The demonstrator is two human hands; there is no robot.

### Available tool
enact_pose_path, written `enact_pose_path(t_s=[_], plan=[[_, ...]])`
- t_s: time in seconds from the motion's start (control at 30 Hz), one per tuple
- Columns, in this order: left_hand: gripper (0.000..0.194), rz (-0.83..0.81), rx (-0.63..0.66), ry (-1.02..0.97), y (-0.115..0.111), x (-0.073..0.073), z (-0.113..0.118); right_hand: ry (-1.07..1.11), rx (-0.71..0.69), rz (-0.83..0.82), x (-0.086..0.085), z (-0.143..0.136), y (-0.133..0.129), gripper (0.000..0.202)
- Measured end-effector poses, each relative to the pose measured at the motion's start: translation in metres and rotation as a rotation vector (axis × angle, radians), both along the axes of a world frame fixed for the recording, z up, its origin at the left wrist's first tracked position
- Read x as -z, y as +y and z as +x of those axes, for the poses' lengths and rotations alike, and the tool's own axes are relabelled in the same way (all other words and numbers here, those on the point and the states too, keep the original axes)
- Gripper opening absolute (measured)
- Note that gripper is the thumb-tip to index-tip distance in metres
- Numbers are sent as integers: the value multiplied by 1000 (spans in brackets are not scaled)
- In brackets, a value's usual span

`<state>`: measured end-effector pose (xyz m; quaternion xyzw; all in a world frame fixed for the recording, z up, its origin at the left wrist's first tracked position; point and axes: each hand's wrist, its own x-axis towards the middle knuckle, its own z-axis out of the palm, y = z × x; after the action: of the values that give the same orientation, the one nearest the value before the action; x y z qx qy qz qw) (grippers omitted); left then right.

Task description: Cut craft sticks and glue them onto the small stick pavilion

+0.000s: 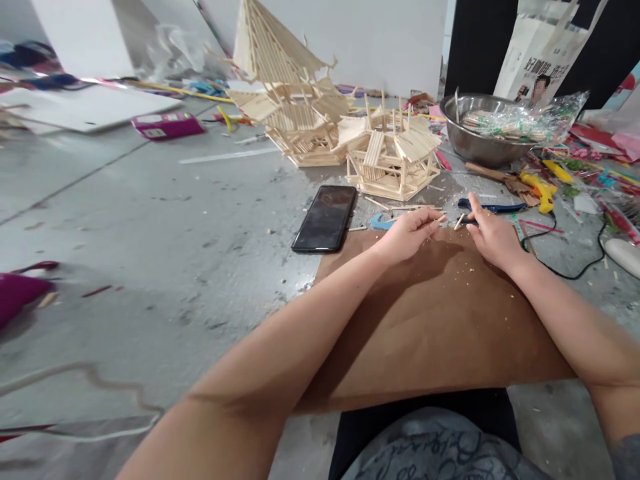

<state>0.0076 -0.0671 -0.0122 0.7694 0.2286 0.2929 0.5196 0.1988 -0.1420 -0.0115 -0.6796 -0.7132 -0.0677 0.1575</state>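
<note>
My left hand (411, 235) is over the top edge of a brown paper sheet (430, 333), its thumb and fingers pinching a short thin wooden stick (440, 219). To its right is my right hand (493, 235), index finger stretched out and thumb apart from it. Another short stick piece (459, 221) is just left of that thumb; whether they touch is unclear. Blue-handled pliers (500, 208) lie behind the right hand, partly hidden by it. Several loose sticks lie beyond the left hand, near a light blue piece (381, 221).
A black phone (325, 219) lies left of the paper. Behind stand a small stick-built pavilion (395, 163) and a taller roofed one (300, 127). At right are a metal bowl (480, 143) of wrapped sticks and a yellow glue gun (540, 190) with its cord.
</note>
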Motion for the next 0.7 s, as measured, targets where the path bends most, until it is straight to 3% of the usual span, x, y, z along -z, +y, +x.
enact_pose_path(t_s=[0.13, 0.27, 0.4, 0.53, 0.7], plan=[[23, -24, -50, -10, -2, 3, 2, -95, 176, 16, -4, 10, 0, 42], [22, -21, -127, -26, -2, 6, 4, -144, 385, -212, -7, 17, -1, 47], [21, 3, -195, -54, 0, 10, 4, -133, 447, -325, -9, 16, -1, 41], [25, 7, -188, -72, 0, 10, 4, -88, 477, -287, -8, 14, -1, 36], [24, 90, -225, -31, -4, 7, 4, 23, 480, -111, -9, 14, -2, 40]])
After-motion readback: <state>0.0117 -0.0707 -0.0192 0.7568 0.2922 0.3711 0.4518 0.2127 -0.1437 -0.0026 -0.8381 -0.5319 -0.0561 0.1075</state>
